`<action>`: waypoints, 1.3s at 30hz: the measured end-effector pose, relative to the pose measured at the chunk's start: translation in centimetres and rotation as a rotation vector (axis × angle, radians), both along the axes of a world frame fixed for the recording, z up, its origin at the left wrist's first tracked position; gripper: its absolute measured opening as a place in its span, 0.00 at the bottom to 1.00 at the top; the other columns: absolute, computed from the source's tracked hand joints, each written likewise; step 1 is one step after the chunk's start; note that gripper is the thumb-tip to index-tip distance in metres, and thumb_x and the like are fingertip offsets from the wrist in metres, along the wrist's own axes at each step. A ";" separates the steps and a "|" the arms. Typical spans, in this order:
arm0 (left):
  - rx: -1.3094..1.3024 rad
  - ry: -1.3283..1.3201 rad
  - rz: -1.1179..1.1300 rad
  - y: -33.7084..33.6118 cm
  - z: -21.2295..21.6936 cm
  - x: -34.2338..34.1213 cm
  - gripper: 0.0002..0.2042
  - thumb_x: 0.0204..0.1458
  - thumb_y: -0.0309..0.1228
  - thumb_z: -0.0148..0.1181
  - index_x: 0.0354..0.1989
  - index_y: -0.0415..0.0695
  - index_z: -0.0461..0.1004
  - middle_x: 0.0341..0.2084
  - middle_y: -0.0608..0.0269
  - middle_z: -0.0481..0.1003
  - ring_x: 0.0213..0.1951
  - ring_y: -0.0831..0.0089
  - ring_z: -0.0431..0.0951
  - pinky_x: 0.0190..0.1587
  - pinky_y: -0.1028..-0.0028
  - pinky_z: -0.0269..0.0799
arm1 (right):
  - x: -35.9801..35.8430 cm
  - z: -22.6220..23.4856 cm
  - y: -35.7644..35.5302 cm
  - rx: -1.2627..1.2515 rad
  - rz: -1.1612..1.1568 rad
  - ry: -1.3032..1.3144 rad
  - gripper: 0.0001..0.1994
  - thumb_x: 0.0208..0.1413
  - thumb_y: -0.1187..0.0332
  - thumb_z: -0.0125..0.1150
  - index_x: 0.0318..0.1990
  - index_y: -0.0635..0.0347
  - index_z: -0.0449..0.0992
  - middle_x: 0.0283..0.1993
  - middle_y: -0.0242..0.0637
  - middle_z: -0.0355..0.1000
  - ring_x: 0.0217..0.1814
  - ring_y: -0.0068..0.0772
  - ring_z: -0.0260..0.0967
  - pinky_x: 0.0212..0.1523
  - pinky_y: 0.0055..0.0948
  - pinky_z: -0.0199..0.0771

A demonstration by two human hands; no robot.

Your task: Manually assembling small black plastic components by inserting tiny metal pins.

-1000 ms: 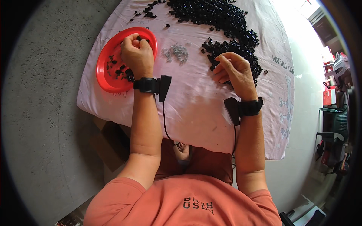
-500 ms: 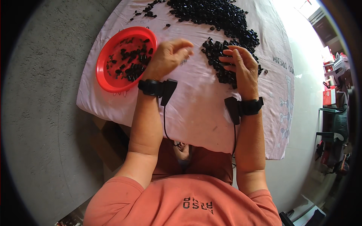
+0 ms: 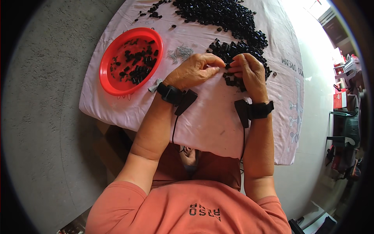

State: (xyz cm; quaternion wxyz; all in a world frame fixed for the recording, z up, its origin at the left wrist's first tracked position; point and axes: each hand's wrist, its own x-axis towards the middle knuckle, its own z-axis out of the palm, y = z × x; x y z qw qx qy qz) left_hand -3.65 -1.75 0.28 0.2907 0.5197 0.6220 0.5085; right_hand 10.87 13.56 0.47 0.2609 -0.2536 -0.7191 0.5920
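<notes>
Over the cloth-covered table my left hand (image 3: 194, 71) has its thumb and index finger brought together, with their tips close to the right fingertips. My right hand (image 3: 251, 74) is curled, thumb and fingers closed, at the near edge of a heap of small black plastic pieces (image 3: 230, 48). Whatever is pinched between the fingers is too small to make out. Beyond the left hand lies a little pile of thin grey metal pins (image 3: 181, 52). To the left stands a red basin (image 3: 104, 78) with several black pieces (image 3: 138, 72) inside.
A larger spread of black pieces (image 3: 218, 15) covers the far part of the table. By the left wrist sits a small grey clump (image 3: 155, 85). Cables hang from the black wrist straps (image 3: 260, 110). Chairs (image 3: 350, 124) stand off to the right.
My left hand has moved right, from beside the basin to the right fingertips, uncovering the pins and the grey clump. My right hand's fingers have drawn together, staying almost in place.
</notes>
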 end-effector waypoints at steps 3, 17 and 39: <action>-0.091 0.008 0.040 -0.3 0.9 -0.1 0.11 0.59 0.24 0.59 0.49 0.37 0.78 0.42 0.65 0.78 0.43 0.81 0.76 0.46 0.76 0.73 | 0.0 0.0 0.2 -0.019 -0.078 0.015 0.12 0.68 0.65 0.53 0.40 0.63 0.78 0.34 0.34 0.79 0.35 0.24 0.80 0.34 0.21 0.78; 0.038 0.360 0.112 0.2 -0.6 -0.1 0.14 0.54 0.19 0.60 0.48 0.45 0.80 0.32 0.65 0.73 0.34 0.75 0.74 0.40 0.76 0.72 | -0.3 -0.8 0.2 0.560 -0.051 0.013 0.07 0.49 0.77 0.68 0.37 0.59 0.83 0.47 0.37 0.77 0.43 0.34 0.78 0.43 0.29 0.78; 0.012 0.283 0.136 0.5 -0.3 0.3 0.08 0.57 0.21 0.59 0.43 0.39 0.80 0.34 0.59 0.78 0.37 0.73 0.79 0.42 0.74 0.75 | 0.0 -0.6 -0.2 0.775 0.048 -0.202 0.09 0.46 0.72 0.70 0.38 0.54 0.85 0.60 0.39 0.71 0.61 0.45 0.69 0.58 0.38 0.72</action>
